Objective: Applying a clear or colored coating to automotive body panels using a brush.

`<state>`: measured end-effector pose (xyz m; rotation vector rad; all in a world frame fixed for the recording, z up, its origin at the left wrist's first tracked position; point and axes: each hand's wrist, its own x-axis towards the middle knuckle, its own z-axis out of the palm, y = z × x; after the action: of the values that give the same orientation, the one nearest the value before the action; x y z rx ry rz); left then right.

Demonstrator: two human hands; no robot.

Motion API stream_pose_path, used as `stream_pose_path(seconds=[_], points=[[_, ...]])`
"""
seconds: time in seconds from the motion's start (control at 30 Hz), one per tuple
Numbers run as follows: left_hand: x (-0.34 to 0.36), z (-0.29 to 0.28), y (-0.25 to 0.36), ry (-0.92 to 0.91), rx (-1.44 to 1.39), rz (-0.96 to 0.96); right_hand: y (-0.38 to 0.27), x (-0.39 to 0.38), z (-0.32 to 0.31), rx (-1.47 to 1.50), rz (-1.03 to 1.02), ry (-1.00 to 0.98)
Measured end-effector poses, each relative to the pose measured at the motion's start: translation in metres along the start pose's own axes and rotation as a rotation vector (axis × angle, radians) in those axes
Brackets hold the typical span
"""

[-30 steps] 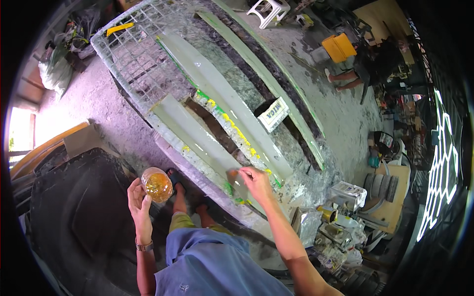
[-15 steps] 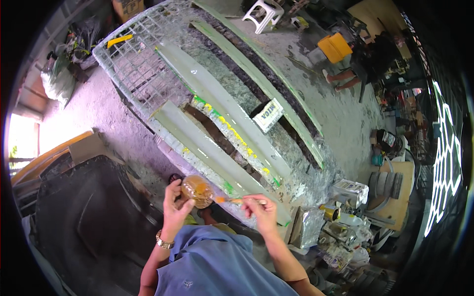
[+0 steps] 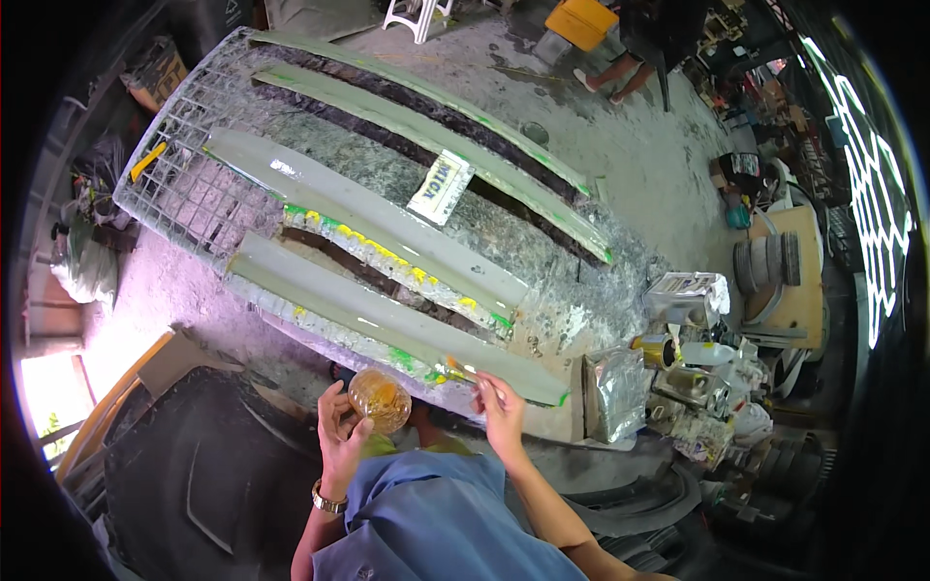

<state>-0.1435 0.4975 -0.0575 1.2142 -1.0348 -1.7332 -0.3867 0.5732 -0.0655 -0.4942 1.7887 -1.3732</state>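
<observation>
I see the person's left hand [image 3: 341, 431] curled around a clear cup [image 3: 380, 400] with amber contents, just off the near edge of the worktable [image 3: 572, 324]. The right hand [image 3: 501, 407] pinches a thin brush [image 3: 454, 368], fingertips together on its handle, bristles by the table's near edge; whether they touch, I can't tell. Long grey strips [image 3: 387, 317] lie along the table, a silvery box [image 3: 616, 395] at its right end

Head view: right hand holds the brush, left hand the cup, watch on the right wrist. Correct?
Not quite: the head view shows the watch on the left wrist. The right hand does hold the brush, and the left hand the cup.
</observation>
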Motion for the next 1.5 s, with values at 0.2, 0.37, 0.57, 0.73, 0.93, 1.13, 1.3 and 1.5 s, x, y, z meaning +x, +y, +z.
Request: stream_pose_path(seconds=[0.2,0.37,0.57,0.73,0.93,1.13,1.3,1.5], points=[[-0.001,0.003,-0.007,0.019,0.05,-0.013,0.007,0.063,0.016,-0.465,-0.248,-0.081],[-0.001,0.001,-0.002,0.038,0.043,-0.049,-0.005,0.066,0.011,-0.579,-0.461,0.062],[0.006,-0.004,0.006,0.021,-0.009,-0.022,-0.026,0.059,-0.008,-0.581,-0.208,-0.133],[0.01,-0.007,0.007,0.004,0.001,-0.024,-0.023,0.075,-0.001,-0.697,-0.377,-0.137],[0.011,-0.008,0.004,0.01,-0.027,-0.023,-0.055,0.05,-0.007,-0.684,-0.43,0.017],[0.012,0.014,-0.006,-0.025,-0.009,-0.019,-0.068,0.004,-0.021,-0.391,-0.144,-0.085],[0.007,0.024,-0.002,-0.058,-0.016,0.021,-0.009,0.032,-0.034,-0.831,-0.587,-0.167],[-0.002,0.011,-0.004,-0.002,0.08,-0.023,0.002,0.039,-0.071,-1.035,-0.645,-0.283]])
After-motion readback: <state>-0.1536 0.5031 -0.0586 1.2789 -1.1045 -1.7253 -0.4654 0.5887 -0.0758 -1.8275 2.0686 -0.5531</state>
